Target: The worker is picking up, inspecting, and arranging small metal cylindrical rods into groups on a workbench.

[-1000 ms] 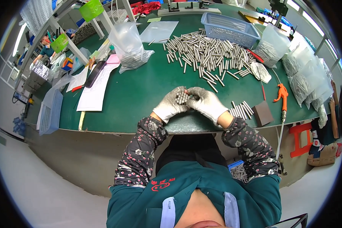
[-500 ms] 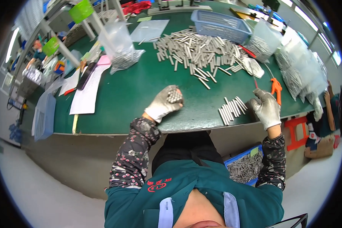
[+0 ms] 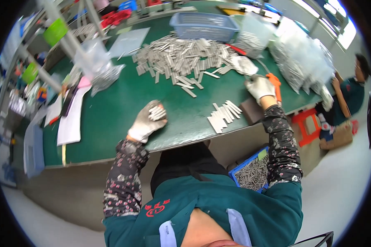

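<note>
My left hand [image 3: 142,125], in a pale work glove with a grey palm, is closed round a bundle of short metal rods [image 3: 157,113], their ends facing up. My gloved right hand [image 3: 261,88] is over the table beside the orange air gun [image 3: 274,83] and just below a crumpled white cloth [image 3: 244,65]. Its fingers bend downward and their tips are hidden, so I cannot make out a grip. Below its wrist sits a dark brown block [image 3: 251,110]. Left of that block, loose rods [image 3: 224,115] lie side by side in a rough row.
A large heap of rods [image 3: 181,55] covers the table's far middle, before a blue plastic basket [image 3: 204,25]. Bags of rods [image 3: 299,61] stand at right, another bag [image 3: 99,68] at left near papers [image 3: 72,119]. A blue bin of rods [image 3: 251,173] is below the edge.
The view has shifted, so the table things sit further left. My right hand has moved away from me toward the cloth, uncovering the brown block. My left hand still holds its rods.
</note>
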